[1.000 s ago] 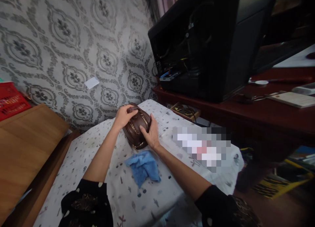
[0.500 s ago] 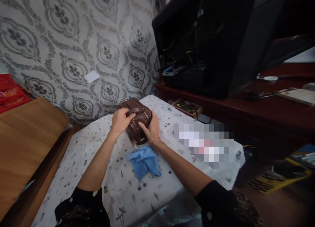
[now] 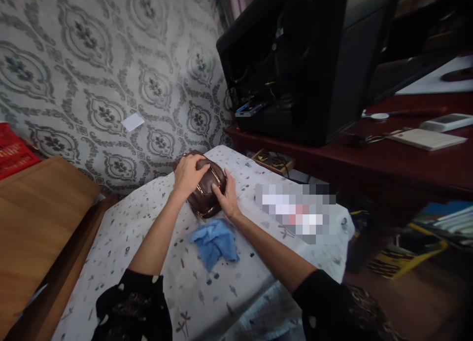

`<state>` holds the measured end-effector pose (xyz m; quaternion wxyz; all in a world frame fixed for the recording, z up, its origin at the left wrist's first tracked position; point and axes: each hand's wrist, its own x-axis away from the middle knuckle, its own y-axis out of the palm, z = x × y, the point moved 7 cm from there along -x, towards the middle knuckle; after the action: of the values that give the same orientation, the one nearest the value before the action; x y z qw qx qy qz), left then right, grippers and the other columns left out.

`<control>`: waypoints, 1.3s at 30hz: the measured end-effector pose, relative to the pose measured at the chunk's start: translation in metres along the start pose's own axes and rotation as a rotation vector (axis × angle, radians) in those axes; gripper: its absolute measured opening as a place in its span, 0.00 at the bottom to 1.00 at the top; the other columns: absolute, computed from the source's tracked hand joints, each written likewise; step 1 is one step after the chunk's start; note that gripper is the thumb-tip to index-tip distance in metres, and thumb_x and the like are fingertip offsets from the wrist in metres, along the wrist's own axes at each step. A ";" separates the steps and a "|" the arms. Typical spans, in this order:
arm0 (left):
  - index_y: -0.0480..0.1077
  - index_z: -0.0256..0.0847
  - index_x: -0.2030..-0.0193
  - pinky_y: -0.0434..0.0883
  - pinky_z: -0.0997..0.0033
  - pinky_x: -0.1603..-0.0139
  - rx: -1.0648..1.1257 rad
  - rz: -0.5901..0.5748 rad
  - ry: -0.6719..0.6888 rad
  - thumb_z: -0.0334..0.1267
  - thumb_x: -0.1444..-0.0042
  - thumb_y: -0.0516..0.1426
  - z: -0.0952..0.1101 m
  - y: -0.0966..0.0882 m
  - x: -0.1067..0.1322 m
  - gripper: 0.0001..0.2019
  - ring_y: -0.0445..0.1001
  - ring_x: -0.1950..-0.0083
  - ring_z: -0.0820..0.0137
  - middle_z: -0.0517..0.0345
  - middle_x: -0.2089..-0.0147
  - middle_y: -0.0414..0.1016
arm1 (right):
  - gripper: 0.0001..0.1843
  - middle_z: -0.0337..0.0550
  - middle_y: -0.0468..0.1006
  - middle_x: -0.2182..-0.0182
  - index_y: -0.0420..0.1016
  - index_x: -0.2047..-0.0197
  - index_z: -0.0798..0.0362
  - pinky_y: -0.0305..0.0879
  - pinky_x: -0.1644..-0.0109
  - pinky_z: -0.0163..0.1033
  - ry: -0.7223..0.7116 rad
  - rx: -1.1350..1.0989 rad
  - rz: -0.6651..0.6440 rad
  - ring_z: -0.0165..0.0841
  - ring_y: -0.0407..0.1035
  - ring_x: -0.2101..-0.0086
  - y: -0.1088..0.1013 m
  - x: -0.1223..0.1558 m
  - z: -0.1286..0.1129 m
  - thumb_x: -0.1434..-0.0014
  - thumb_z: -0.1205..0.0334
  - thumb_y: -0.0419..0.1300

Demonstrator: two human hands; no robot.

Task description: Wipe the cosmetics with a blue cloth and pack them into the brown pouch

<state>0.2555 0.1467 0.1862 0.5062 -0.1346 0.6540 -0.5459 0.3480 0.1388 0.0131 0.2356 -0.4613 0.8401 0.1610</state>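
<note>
A brown leather handbag (image 3: 202, 202) with gold zips lies on the white patterned tablecloth (image 3: 166, 291), near the wall. Over its upper left part is my left hand (image 3: 187, 177), with bent fingers and thumb pressed on the leather; the fingertips are partly hidden. My right hand (image 3: 229, 198) grips the bag's right side, its thumb on the upper face and its fingers down the far side. A crumpled blue cloth (image 3: 215, 243) rests just in front of the bag, touched by neither hand.
Right of the bag, a blurred-out item (image 3: 291, 210) lies on the tablecloth. Beyond stands a dark red desk (image 3: 354, 158) with a black computer case (image 3: 288, 70). A wooden panel (image 3: 48, 213) borders the left, and a patterned wall (image 3: 121, 75) the back.
My left hand has moved from pinching at the bag's top strap to lying flatter over its upper part. My right hand keeps its hold. The view has shifted slightly right.
</note>
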 end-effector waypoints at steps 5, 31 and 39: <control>0.77 0.39 0.66 0.66 0.68 0.58 -0.030 -0.026 -0.074 0.41 0.38 0.57 -0.001 0.011 -0.012 0.11 0.72 0.60 0.65 0.54 0.64 0.77 | 0.46 0.60 0.60 0.36 0.49 0.29 0.59 0.48 0.29 0.57 0.056 -0.039 -0.016 0.47 0.53 0.35 0.001 0.000 0.003 0.39 0.37 0.55; 0.74 0.40 0.70 0.64 0.70 0.64 0.018 0.020 -0.125 0.40 0.38 0.56 -0.023 -0.028 0.032 0.11 0.69 0.68 0.70 0.61 0.72 0.72 | 0.52 0.61 0.57 0.33 0.44 0.27 0.57 0.47 0.30 0.61 0.022 0.060 -0.114 0.50 0.50 0.33 0.005 -0.002 0.004 0.41 0.32 0.54; 0.76 0.39 0.61 0.68 0.68 0.56 -0.080 0.172 0.043 0.30 0.39 0.54 0.013 -0.004 0.084 0.09 0.72 0.56 0.64 0.54 0.60 0.73 | 0.52 0.63 0.56 0.33 0.43 0.27 0.60 0.49 0.31 0.61 -0.013 0.106 -0.124 0.51 0.51 0.34 0.006 -0.002 0.003 0.40 0.31 0.50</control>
<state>0.2269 0.0762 0.1479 0.5312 -0.0863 0.6951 -0.4767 0.3442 0.1450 0.0114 0.2747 -0.4982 0.8157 0.1045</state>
